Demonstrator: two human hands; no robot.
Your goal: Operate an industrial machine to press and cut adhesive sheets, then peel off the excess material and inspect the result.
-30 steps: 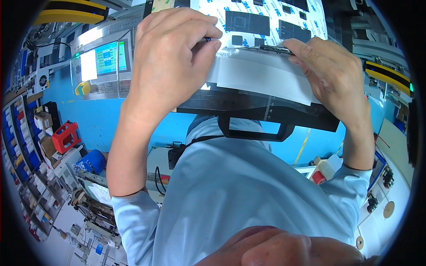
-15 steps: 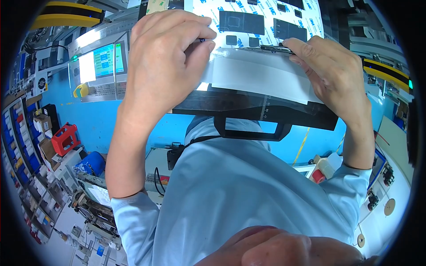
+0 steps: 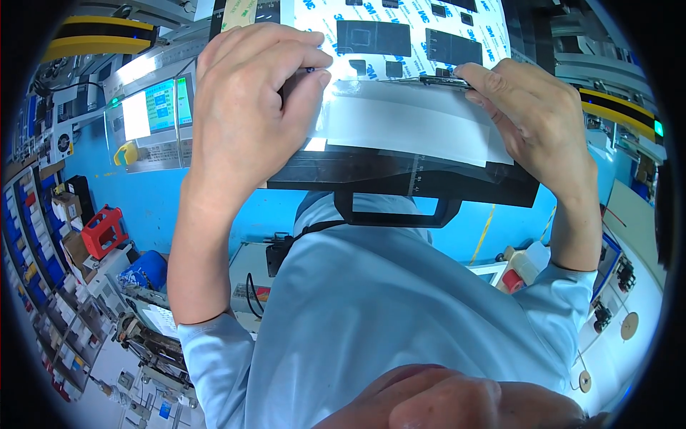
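A white printed sheet [image 3: 314,53] with black rectangular patches lies on a black platform [image 3: 343,168]. Along its near edge runs a plain whitish strip [image 3: 400,118]. My left hand [image 3: 257,93] is at the sheet's left side, its thumb and fingers closed round something small and dark, mostly hidden. Over the right part of the near edge, my right hand [image 3: 532,118] pinches a slim dark pointed tool [image 3: 444,81]. The tool lies nearly level, its tip toward the left; its exact kind I cannot make out.
A black handle [image 3: 396,214] juts from the platform's near side, close to my body. Left of my arm stands a control panel with a lit screen [image 3: 161,107] and a yellow knob [image 3: 126,154]. Yellow-black bars [image 3: 100,39] flank the work area. Shelves with bins [image 3: 43,250] stand far left.
The sheet, platform and left hand appear slightly farther left in view. The right hand keeps its pinch on the slim tool, almost unmoved in view.
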